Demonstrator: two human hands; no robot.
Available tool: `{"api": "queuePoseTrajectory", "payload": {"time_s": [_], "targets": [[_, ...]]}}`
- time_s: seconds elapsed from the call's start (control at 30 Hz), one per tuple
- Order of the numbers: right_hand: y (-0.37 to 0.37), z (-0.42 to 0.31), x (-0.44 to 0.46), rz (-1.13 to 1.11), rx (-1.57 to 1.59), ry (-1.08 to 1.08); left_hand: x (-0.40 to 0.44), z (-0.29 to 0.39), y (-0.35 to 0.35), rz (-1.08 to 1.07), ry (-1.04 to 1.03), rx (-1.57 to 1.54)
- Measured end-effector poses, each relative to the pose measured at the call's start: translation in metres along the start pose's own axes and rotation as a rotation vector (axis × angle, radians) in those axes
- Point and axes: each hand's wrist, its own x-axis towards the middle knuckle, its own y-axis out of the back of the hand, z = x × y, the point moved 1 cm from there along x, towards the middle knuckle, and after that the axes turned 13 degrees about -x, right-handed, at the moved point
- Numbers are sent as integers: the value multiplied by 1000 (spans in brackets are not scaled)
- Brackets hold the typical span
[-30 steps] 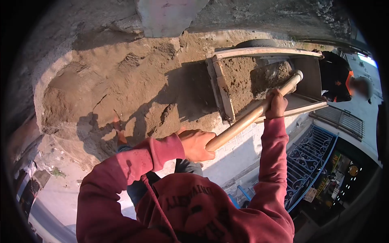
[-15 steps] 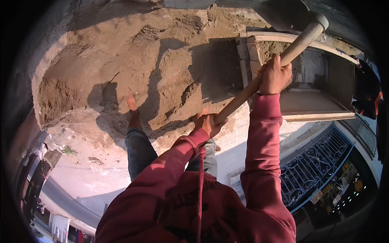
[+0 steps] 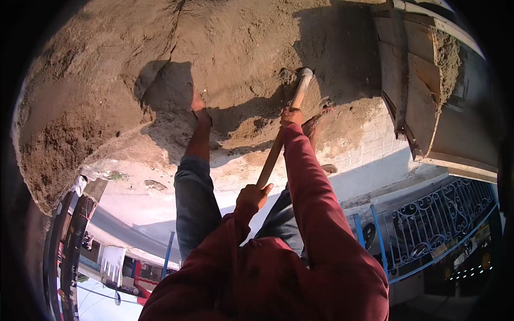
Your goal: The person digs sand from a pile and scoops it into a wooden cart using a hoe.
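A hoe (image 3: 272, 159) with a long wooden handle slants between my feet. Its socket end touches the wet sand-coloured mix (image 3: 235, 59), and the blade is mostly hidden there. My left hand (image 3: 254, 197) is wrapped round the rear end of the handle, close to my body. Farther up, near the head, my right hand (image 3: 292, 116) grips the same handle. One bare foot (image 3: 198, 101) stands in the mix on the left; the other foot (image 3: 316, 120) is partly behind my right arm.
A wooden box (image 3: 407, 75) with mix on its inner side stands at the right. Below it is a blue metal railing (image 3: 428, 224). Pale paving (image 3: 369, 142) borders the heap, and a street lies at the lower left.
The hoe has swung down and left from beside the box at upper right into the mix. Both hands have moved with it and still hold the handle. The view has shifted left.
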Motion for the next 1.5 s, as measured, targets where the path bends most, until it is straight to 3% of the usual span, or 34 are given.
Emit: {"api": "queuePoseTrajectory", "payload": {"time_s": [0.03,0.07,0.1,0.17,0.2,0.27,0.33,0.4,0.43,0.47,0.53,0.6,0.67,0.7,0.8,0.87,0.93,1.0,1.03,1.07,1.2,1.33,1.5], "targets": [[26,-21,-19,-94,-22,-51,-13,12,8,-31,19,-20],[41,-48,-25,-184,-33,-83,-1,-6,-12,43,-140,84],[40,-54,-20,-180,-14,-60,-15,16,0,50,-154,51],[44,-37,-25,-330,313,-112,-58,49,9,89,-282,-2],[56,-43,-19,-323,321,-90,-72,63,12,107,-299,-2],[97,-61,-38,-488,269,-219,-124,94,21,-127,-228,-329],[148,-81,-57,-517,327,-283,-163,116,10,-176,-251,-432],[212,-97,-81,-580,441,-441,-219,151,9,-380,-289,-595],[249,-102,-93,-646,352,-260,-244,165,4,-489,-302,-661],[289,-109,-110,-625,347,-244,-261,171,-8,-604,-320,-690],[372,-129,-142,-673,533,-404,-323,204,-3,-620,-513,-602],[463,-139,-171,-724,576,-344,-388,226,-8,-845,-622,-699],[556,-155,-207,-662,624,-338,-440,241,-15,-983,-800,-591],[600,-162,-226,-629,655,-288,-476,251,0,-1132,-774,-612],[697,-171,-276,-342,819,-214,-508,250,-17,-1053,-959,-340],[735,-173,-297,-102,702,-42,-499,240,-20,-1093,-978,-247],[745,-169,-298,189,670,129,-459,230,-21,-931,-1175,-96],[734,-170,-295,452,640,211,-370,225,-43,-783,-1177,54],[732,-155,-266,555,640,261,-335,232,-51,-585,-1195,161],[725,-154,-251,634,700,361,-304,241,-57,-387,-1198,256],[716,-186,-263,876,774,523,-212,290,-96,-70,-1244,271],[709,-221,-299,892,641,710,-200,300,-113,181,-1401,-113],[616,-259,-283,507,620,770,-177,226,-115,175,-1103,-403]]}}
